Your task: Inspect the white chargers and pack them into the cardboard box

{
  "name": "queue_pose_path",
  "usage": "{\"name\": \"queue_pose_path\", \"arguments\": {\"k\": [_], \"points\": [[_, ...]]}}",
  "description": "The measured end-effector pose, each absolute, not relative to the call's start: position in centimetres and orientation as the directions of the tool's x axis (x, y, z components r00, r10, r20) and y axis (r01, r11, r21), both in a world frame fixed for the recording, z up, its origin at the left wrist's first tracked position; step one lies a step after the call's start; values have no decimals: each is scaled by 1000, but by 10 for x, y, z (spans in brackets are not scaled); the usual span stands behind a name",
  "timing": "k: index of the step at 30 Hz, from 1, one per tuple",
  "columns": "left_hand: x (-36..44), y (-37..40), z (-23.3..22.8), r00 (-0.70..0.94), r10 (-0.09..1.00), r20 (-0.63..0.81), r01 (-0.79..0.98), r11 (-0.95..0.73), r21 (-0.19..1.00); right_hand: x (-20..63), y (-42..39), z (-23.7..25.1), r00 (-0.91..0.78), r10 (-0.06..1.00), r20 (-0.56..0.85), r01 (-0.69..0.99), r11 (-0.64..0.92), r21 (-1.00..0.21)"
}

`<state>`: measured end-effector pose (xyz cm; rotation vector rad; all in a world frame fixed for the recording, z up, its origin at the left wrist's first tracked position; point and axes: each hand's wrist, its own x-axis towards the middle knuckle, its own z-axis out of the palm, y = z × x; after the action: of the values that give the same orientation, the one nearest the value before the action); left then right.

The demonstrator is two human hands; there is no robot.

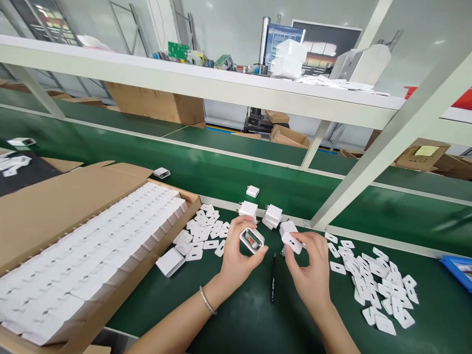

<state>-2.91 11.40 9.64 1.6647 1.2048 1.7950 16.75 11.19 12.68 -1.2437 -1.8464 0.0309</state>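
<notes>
- Left hand [236,253] grips an open white housing [252,240] between thumb and fingers, above the counter [238,329], toward its far edge; inner parts are showing.
- Right hand [311,265] pinches one white plate [292,243] by its edges, apart from the housing.
- If this pinch becomes loose, the thin plate could fall near the black pen [273,282].
- If the housing tilts downward, its inner parts might slide out, should they be unfixed.
- Careless knuckles could push the white blocks [273,216] along the far edge.
</notes>
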Motion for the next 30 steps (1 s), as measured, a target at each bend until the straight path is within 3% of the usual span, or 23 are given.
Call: {"name": "queue_pose_path", "arguments": {"k": [4,9,12,16,21,24,27,30], "points": [[-34,117,82,-169,874,456,117,-442,889,193,107,89,-217,831,512,843,424,-330],[-29,113,73,-104,927,360,30,-359,933,224,95,51,-333,793,510,924,383,8],[-26,111,75,-50,938,343,23,-342,939,217,93,54,-516,731,447,848,508,148],[-28,111,79,9,944,329,119,-327,937,194,100,66,-803,523,286,592,756,278],[-33,114,78,-68,910,409,193,-390,900,192,109,78,-900,385,203,428,867,254],[-31,115,71,-213,858,468,136,-449,883,202,116,92,-874,370,315,432,888,157],[-24,117,60,-301,834,462,67,-464,883,210,145,113,-667,549,504,585,804,-103],[-13,121,48,-196,902,385,46,-384,922,206,208,131,-344,843,414,833,477,-279]]}}
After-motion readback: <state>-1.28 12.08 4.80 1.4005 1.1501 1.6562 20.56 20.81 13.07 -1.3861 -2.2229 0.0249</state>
